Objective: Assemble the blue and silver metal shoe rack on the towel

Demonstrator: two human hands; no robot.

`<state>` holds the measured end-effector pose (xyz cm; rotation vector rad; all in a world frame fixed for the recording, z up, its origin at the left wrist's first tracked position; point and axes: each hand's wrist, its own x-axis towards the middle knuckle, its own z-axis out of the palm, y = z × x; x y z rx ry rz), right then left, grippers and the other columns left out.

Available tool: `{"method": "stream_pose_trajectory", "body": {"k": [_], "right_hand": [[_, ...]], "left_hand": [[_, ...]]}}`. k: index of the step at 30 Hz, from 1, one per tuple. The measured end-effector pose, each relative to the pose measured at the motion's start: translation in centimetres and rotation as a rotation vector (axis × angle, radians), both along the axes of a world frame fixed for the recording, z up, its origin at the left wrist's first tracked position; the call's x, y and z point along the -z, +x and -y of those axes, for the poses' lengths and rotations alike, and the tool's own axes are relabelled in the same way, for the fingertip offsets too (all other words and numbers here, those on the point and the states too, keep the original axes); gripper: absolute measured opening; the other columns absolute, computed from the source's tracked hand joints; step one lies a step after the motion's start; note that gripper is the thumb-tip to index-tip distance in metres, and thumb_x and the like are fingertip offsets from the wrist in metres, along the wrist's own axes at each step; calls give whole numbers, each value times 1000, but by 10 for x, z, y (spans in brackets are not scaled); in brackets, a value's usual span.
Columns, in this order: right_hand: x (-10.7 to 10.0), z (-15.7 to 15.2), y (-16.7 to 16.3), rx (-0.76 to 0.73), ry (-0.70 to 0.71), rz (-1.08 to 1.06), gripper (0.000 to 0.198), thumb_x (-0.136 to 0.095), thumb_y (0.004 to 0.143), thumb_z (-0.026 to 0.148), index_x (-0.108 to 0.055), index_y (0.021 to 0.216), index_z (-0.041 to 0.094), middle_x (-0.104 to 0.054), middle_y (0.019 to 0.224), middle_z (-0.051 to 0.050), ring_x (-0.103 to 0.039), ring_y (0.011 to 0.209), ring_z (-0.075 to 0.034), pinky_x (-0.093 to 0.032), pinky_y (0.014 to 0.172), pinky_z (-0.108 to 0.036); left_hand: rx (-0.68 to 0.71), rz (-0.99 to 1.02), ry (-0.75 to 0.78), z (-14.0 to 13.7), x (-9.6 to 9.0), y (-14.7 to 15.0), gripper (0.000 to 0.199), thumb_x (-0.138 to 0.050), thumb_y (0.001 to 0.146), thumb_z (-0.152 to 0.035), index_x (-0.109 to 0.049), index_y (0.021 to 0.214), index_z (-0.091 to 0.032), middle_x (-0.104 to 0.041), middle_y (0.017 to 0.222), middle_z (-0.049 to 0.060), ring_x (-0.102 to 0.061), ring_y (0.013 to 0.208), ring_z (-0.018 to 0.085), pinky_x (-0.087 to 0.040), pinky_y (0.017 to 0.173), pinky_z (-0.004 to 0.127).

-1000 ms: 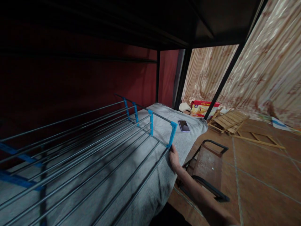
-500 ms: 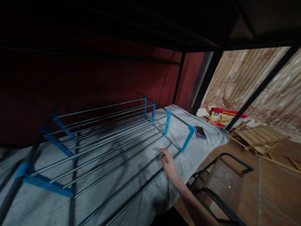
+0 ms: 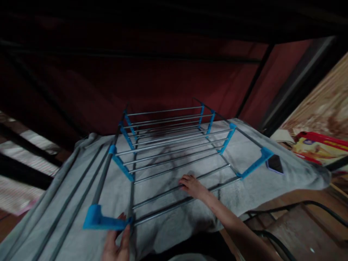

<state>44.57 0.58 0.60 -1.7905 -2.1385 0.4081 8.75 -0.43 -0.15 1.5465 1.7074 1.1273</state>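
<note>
A metal rack of grey tubes joined by blue plastic brackets lies on a grey blanket. At its near left corner, my left hand pinches the end of a blue bracket between thumb and fingers. My right hand rests over a crosswise metal rod near the front, its fingers curled on it. Below that rod runs the front tube, passing under my right wrist. Another blue bracket forms the near right corner.
Loose metal tubes lie on the blanket at the left. A phone lies right of the rack. Dark bed-frame bars stand around and overhead, before a red wall. A chair and a red-yellow box are at the right.
The view has swung left, so the rack appears farther right. My left hand has come into view at the near left bracket. My right hand's fingers now curl over the rod.
</note>
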Motion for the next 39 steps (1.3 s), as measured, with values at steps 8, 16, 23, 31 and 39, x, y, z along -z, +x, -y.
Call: {"method": "stream_pose_trajectory", "body": {"k": [8,16,23,31,39], "right_hand": [[-14,20,-2,-86,149,193,40,-49,93,7,-67,124,25,-62,109,-8,-59,96,-20,-48,91,-36],[-38,65,-5,-106,347,213,47,-45,90,2,-63,128,23,-61,112,-8,-60,97,-21,-51,90,-36],[-44,82,-4,-89,359,206,54,-44,86,-3,-59,133,20,-59,117,-11,-58,105,-24,-50,96,-40],[-57,87,12,-118,365,249,54,-42,87,-3,-59,133,20,-59,117,-11,-58,105,-24,-49,96,-42],[-53,96,5,-131,366,199,54,-43,91,1,-54,139,23,-57,119,-9,-56,105,-23,-49,97,-40]], "left_hand": [[55,117,28,14,-5,11,39,-59,88,-44,-63,120,-22,-66,128,12,-61,120,27,-42,112,50],[39,177,32,18,-4,11,37,-62,88,-40,-64,121,-25,-66,128,10,-60,118,26,-41,113,49],[30,166,37,19,-14,15,37,-62,89,-43,-64,121,-25,-67,127,10,-60,120,26,-42,112,47],[37,112,48,20,-23,16,32,-60,90,-42,-65,115,-22,-71,115,10,-64,113,26,-47,105,44],[72,127,55,18,-22,15,27,-59,91,-41,-65,109,-23,-71,109,8,-64,106,25,-48,100,42]]}}
